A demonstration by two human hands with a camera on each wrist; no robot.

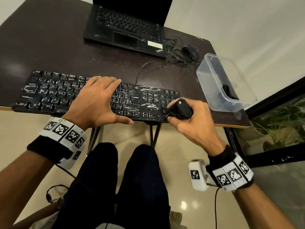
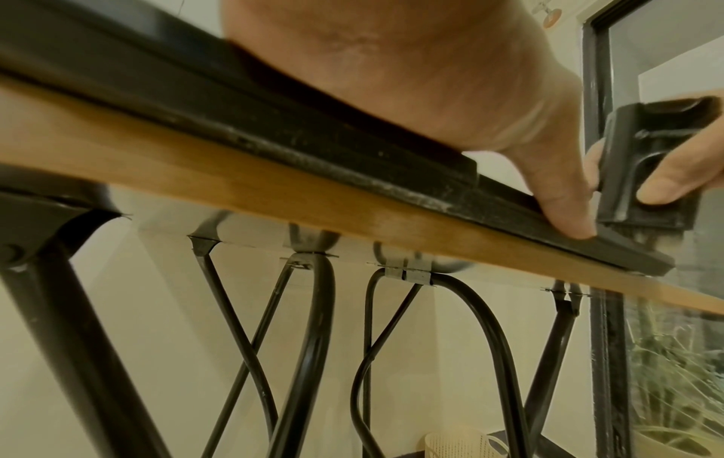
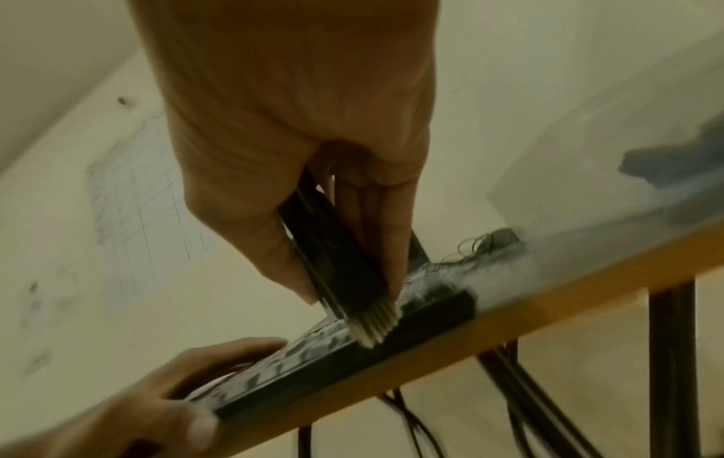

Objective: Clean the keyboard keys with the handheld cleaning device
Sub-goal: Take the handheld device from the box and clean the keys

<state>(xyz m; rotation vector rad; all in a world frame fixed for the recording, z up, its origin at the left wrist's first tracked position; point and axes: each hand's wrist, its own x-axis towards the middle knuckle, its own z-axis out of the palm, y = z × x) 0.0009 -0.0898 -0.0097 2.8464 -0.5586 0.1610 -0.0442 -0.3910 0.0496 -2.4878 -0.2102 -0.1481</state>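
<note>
A black keyboard [image 1: 132,100] streaked with white dust lies along the near edge of the dark table [image 1: 57,47]. My left hand [image 1: 97,103] lies flat on its middle, fingers straight, thumb at the front edge [image 2: 564,204]. My right hand [image 1: 186,118] grips a small black handheld cleaning device [image 1: 180,109] over the keyboard's right end. In the right wrist view its pale bristles [image 3: 374,325] touch the keys near the front edge of the keyboard [image 3: 313,359]. The device [image 2: 650,161] also shows at the right in the left wrist view.
An open black laptop [image 1: 125,28] stands at the back of the table, with a mouse [image 1: 189,51] and tangled cable to its right. A clear plastic box [image 1: 226,83] holding dark items sits at the right edge. My knees are under the table.
</note>
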